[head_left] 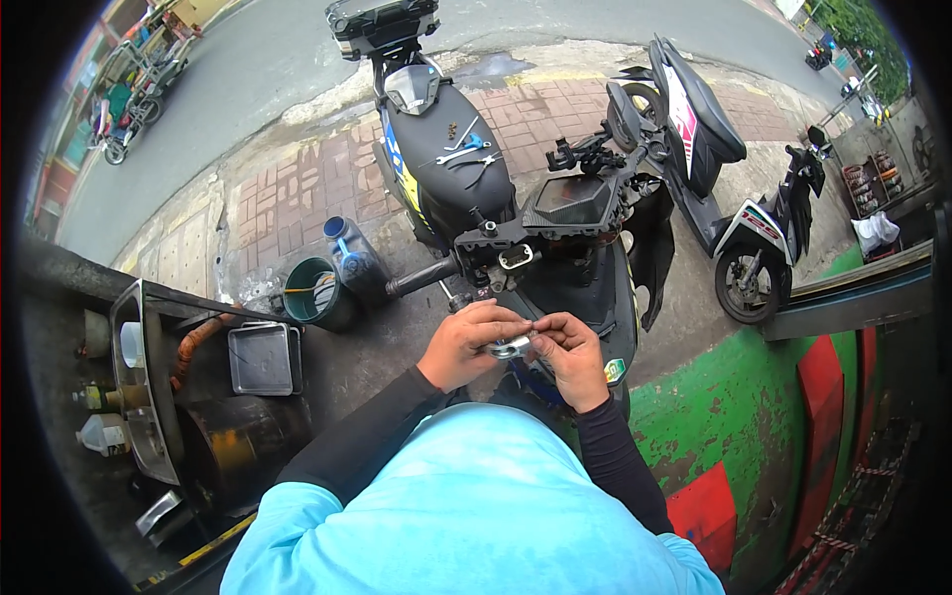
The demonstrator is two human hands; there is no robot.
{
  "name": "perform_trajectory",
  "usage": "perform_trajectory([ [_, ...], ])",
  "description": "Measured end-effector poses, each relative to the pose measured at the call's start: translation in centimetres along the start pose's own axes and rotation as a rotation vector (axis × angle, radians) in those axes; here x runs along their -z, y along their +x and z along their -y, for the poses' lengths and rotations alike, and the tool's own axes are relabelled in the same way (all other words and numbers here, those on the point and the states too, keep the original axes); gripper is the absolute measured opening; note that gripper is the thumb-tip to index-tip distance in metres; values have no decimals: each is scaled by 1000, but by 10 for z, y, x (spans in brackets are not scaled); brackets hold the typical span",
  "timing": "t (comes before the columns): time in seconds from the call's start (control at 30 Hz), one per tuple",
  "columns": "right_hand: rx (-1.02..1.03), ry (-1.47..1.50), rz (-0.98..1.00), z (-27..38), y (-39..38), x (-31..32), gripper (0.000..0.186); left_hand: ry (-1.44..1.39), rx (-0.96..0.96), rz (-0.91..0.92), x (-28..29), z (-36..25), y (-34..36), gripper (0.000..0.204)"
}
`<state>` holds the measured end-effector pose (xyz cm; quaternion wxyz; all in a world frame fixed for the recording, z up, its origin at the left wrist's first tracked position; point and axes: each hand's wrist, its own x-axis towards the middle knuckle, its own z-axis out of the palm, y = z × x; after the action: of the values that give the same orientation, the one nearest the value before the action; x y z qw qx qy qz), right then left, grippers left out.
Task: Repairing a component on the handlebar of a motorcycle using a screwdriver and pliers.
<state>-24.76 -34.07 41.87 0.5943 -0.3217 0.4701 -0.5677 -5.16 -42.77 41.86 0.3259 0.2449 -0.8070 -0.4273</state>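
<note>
My left hand [466, 342] and my right hand [570, 352] meet at a small silver metal part [511, 347] in front of my body. The left fingers curl over it from the left, and the right thumb and fingertips pinch at its right end. Just beyond them is the stripped front of a scooter [555, 278], with an exposed handlebar clamp [516, 258] and a dark display housing [570, 203]. On the black seat [441, 114] behind that lie a blue-handled tool [471, 140], wrenches [461, 156] and some small brass-coloured parts.
A green bucket [307, 311], blue jug [362, 271] and metal tray [265, 380] stand left, beside a grimy workbench [154, 446] with containers. A second scooter [754, 258] is parked right near a green and red painted floor [724, 416]. A street [228, 69] runs beyond the paved walkway.
</note>
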Motion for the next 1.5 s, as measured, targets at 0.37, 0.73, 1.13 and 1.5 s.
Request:
perform_trajectory([
  [0.37,-128,-84,34,-4,6,15,18,104,50,-14,-20,8,0,40],
  [0.73,-124,-50,49,-12,29,42,16,213,241,-49,-27,10,11,27],
  [1.13,-41,-319,-207,-24,128,66,25,-106,556,-312,-54,32,8,24],
  [1.5,256,-836,-269,-19,140,52,39,-46,584,-261,-64,30,-2,23],
])
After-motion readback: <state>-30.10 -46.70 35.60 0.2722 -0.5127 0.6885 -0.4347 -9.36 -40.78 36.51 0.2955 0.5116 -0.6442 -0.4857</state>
